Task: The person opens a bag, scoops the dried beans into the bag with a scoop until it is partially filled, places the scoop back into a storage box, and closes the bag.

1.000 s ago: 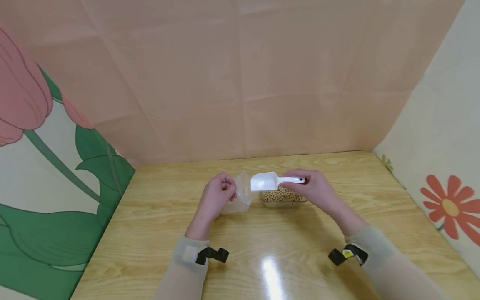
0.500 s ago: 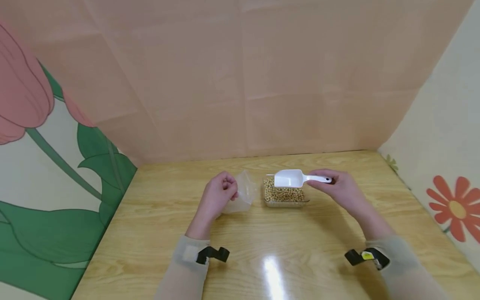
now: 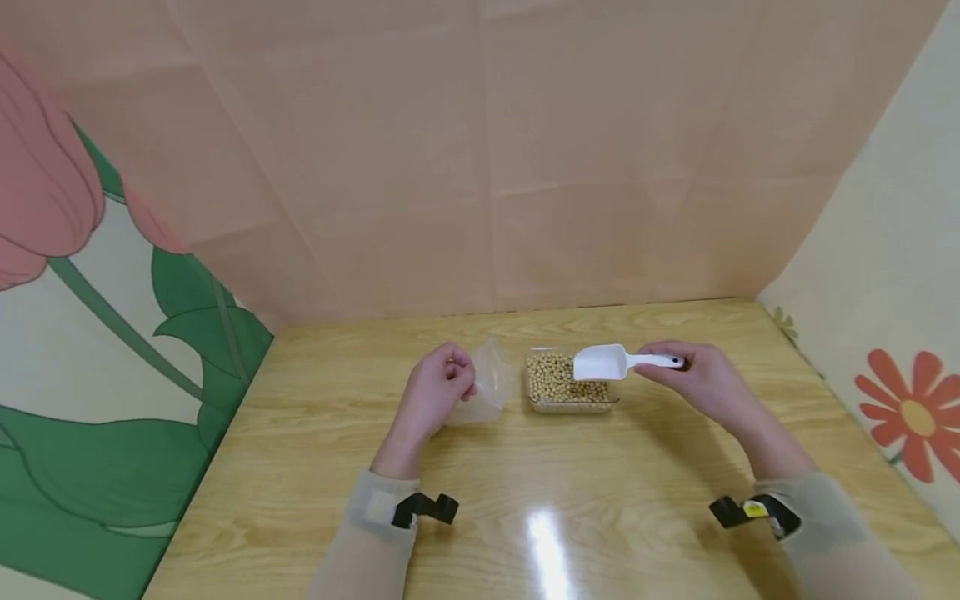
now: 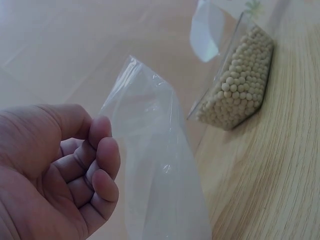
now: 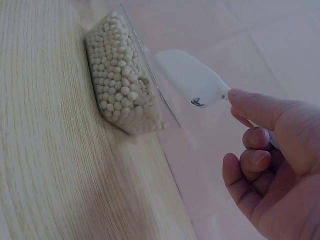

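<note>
My left hand pinches the top edge of a clear plastic bag between thumb and curled forefinger. The bag hangs partly open, and no beans show in it. In my right hand I grip the handle of a white scoop, held level with its bowl toward the left. The bowl looks bare inside. Below the scoop, a clear rectangular container stands on the table, filled with round pale soybeans. In the right wrist view, the scoop is above the container's rim, apart from the beans.
The wooden table reaches back to a wall hung with a pink sheet. A flower-painted wall bounds the right side, and a wall with painted tulips the left. Both wrists wear black camera mounts.
My right hand has carried the scoop to the right, from beside the bag's mouth to over the right part of the container. The left hand and bag have stayed nearly still.
</note>
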A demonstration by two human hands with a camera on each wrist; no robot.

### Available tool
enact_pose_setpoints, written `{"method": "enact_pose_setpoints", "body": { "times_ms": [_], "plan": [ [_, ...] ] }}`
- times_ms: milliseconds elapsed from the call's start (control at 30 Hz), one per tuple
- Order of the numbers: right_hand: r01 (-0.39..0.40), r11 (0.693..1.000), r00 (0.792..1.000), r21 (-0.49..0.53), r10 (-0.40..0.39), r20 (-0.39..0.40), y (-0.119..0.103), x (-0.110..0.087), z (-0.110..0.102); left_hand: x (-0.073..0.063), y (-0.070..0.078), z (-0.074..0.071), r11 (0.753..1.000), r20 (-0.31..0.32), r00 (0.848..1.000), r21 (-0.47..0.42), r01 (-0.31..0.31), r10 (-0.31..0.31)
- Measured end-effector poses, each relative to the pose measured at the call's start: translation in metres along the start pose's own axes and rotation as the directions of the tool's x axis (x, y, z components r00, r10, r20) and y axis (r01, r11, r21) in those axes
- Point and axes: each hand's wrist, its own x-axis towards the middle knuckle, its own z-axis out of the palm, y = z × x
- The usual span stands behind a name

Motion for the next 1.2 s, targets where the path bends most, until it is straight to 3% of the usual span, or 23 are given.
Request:
{"method": "enact_pose_setpoints", "body": {
  "times_ms": [400,867,1200],
  "plan": [
    [-0.033,0.999,0.998,-0.034,0.035,0.058,0.007,0.006,-0.008,-0.002,-0.001,-0.001,1.000,0.005,1.000,-0.018,0.001,-0.001],
    [0.023,0.993,0.998,-0.114,-0.017,0.058,-0.009,0.009,-0.004,-0.003,0.000,-0.002,1.000,0.014,1.000,-0.020,0.003,-0.003],
    [0.048,0.994,0.994,-0.098,-0.038,0.101,-0.013,0.015,0.008,-0.002,0.000,-0.001,1.000,0.020,1.000,-0.008,-0.008,0.008]
  ]
}}
